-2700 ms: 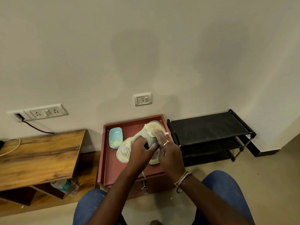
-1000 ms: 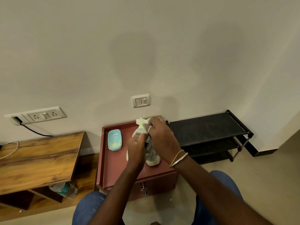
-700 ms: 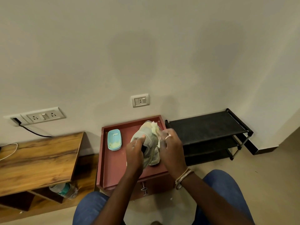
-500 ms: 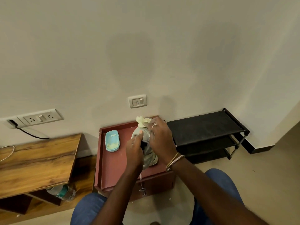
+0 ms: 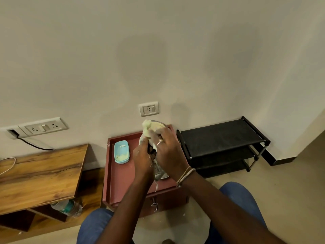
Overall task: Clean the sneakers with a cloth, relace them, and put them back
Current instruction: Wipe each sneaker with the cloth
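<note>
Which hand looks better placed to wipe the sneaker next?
The right hand: it holds the yellow cloth pressed on the sneaker's upper end, while the left hand grips the sneaker, probably steadying it.

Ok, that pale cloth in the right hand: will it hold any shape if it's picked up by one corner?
Probably not: the cloth bunches in soft folds above the right hand, so it looks floppy. Likely light, since the hand merely pinches it against the sneaker. Unlikely to roll or tip.
</note>
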